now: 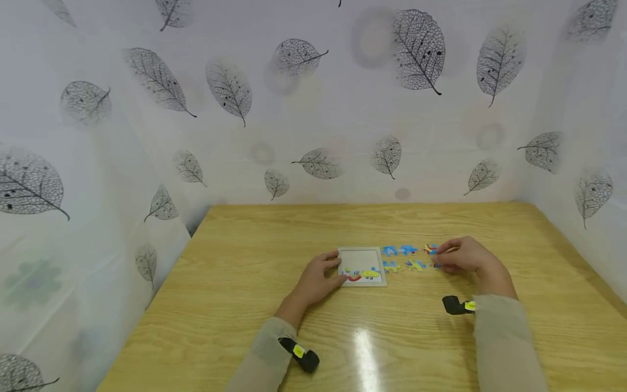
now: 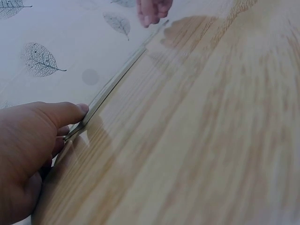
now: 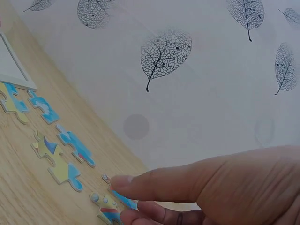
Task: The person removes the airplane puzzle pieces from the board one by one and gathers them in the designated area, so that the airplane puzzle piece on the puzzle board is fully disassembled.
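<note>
A square puzzle frame (image 1: pixel 360 250) lies on the table, with joined pieces (image 1: pixel 362 275) along its near side. My left hand (image 1: pixel 318 279) holds the frame by its left edge. In the left wrist view the thumb (image 2: pixel 75 112) lies on the frame's edge, with the other fingers partly hidden behind. To the right, my right hand (image 1: pixel 465 256) reaches over the end of two rows of loose puzzle pieces. Its thumb (image 3: pixel 140 183) overlaps a blue piece (image 3: pixel 123 198) in the right wrist view, fingertips right at a yellow, red and blue piece (image 3: pixel 108 208). A gap shows between thumb and fingers.
Several loose pieces (image 1: pixel 407 249) lie right of the frame, including a yellow and blue one (image 3: pixel 56 161). The wooden table (image 1: pixel 220 261) meets a leaf-patterned sheet (image 1: pixel 313 120) at the back. Black wrist cameras (image 1: pixel 306 359) are on both arms.
</note>
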A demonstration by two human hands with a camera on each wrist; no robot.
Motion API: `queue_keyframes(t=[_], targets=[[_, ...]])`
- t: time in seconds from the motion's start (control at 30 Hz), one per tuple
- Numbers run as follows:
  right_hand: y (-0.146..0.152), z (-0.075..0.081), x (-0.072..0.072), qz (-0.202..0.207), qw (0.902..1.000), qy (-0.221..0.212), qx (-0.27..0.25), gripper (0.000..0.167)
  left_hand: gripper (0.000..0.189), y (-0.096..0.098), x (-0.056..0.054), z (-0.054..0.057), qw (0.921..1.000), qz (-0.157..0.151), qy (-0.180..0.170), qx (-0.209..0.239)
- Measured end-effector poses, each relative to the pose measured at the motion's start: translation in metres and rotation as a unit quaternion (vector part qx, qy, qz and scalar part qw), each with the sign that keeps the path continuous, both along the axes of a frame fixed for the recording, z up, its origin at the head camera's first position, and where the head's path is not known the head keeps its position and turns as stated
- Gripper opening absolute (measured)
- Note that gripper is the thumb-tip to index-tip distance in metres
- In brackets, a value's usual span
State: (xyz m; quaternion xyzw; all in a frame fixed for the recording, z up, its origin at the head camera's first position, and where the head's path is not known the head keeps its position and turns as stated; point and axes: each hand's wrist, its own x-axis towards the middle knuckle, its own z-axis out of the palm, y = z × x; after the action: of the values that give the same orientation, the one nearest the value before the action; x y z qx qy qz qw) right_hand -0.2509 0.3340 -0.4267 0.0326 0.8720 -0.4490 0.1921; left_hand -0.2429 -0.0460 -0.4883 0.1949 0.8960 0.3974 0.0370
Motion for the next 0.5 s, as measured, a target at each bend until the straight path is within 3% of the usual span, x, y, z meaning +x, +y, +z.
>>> queue_keyframes(t=[0.5], targets=[[-0.024,0.0,-0.008,0.038,0.9966,0.035,-0.065,0.053,0.054,0.0,0.0,0.001,1.0,0.002,-0.002,-0.008]])
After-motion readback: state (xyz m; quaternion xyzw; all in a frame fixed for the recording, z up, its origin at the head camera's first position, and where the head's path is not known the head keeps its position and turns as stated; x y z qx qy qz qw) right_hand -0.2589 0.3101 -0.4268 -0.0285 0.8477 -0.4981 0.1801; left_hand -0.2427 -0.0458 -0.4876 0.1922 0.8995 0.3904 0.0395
